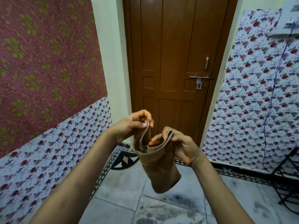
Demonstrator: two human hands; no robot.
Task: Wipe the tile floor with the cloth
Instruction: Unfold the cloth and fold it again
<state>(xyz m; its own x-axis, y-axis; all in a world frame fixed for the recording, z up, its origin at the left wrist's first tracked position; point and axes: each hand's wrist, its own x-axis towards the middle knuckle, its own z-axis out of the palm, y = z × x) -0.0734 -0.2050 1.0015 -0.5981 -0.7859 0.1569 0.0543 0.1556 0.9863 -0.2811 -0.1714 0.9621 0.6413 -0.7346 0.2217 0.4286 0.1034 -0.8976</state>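
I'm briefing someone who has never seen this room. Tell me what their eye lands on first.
First, the brown cloth hanging in mid-frame, its top edge pinched by the left hand and the right hand, above the floor. Behind it stands the closed brown door with its metal latch. Below, the grey tile floor shows dark smudges, and loud floral wall coverings flank both sides.

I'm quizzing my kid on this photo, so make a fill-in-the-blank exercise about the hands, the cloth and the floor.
1. The brown cloth is held by ____ hands.
2. The left hand and right hand hold it in the air above the tile ____.
3. Behind the cloth stands a closed wooden ____.
4. The floor tiles show dark ____.

Missing words: two; floor; door; stains
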